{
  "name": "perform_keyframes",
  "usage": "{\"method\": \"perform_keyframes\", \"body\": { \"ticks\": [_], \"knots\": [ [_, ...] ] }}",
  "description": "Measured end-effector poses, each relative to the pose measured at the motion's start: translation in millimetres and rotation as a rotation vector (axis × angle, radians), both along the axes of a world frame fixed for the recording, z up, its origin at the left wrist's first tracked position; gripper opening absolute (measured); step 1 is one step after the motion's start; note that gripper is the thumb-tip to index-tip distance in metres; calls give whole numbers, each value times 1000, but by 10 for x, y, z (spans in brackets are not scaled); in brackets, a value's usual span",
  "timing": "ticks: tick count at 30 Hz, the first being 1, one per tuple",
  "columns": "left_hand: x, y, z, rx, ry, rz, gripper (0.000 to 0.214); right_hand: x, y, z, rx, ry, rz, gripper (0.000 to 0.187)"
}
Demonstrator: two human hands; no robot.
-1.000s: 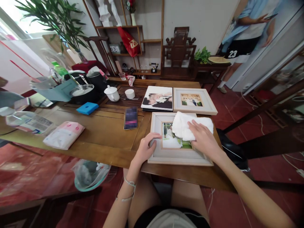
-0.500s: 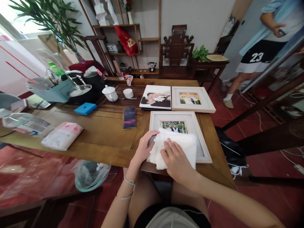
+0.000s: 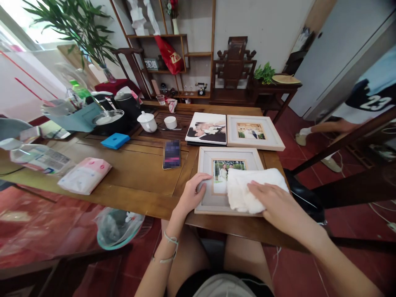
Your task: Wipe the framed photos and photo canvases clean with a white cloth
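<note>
A pale picture frame point(image 3: 206, 202) with a couple's photo inside lies flat near the table's front edge. My left hand point(image 3: 192, 193) grips its left side, fingers bent over the border and thumb on top. Against the frame's right half, a folded white towel point(image 3: 239, 189) is pressed by my right hand point(image 3: 272, 202). The right fingers rest over the cloth, which covers part of the photo and reaches past the frame's right edge. Behind it are a second pale frame point(image 3: 274, 134) and a photo panel point(image 3: 206, 138) stacked on something dark.
A phone point(image 3: 172, 154) lies left of the frame. Farther left are a tissue pack point(image 3: 85, 175), a plastic bottle point(image 3: 40, 156), a blue block point(image 3: 115, 140) and a white teapot point(image 3: 147, 122). A lined bin point(image 3: 119, 229) stands below. Another person point(image 3: 368, 99) walks at right.
My right hand has slid the towel rightward across the frame, uncovering the photo's left part. My left hand stays at the frame's left side. The other person has moved right and turned.
</note>
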State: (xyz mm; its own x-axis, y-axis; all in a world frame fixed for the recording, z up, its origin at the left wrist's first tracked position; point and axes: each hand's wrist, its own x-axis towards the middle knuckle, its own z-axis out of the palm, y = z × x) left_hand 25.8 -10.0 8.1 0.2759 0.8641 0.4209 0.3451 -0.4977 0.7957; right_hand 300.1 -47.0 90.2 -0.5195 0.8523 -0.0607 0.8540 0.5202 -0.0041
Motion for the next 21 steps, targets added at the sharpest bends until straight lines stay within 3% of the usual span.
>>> {"method": "perform_keyframes", "body": {
  "ticks": [3, 7, 11, 15, 18, 21],
  "knots": [
    [-6, -2, -12, -4, -2, -3, 35, 14, 265, 74, 41, -44, -115, 48],
    [-11, -5, -17, 2, -16, -12, 39, -258, 664, 149, 77, -102, -189, 33],
    [-7, -3, -6, -3, -32, -24, 42, -676, 937, 153, 109, 22, -77, 31],
    [-1, 2, -3, -8, -18, -12, 42, -1012, 1025, -10, 98, 214, 196, 34],
    [-3, 2, -15, 1, 3, 24, 38, -1034, 1005, -148, 56, 223, 285, 41],
    [-13, -1, -24, -1, 5, 15, 38, -835, 952, -189, 40, 177, 263, 49]
  ]
}}
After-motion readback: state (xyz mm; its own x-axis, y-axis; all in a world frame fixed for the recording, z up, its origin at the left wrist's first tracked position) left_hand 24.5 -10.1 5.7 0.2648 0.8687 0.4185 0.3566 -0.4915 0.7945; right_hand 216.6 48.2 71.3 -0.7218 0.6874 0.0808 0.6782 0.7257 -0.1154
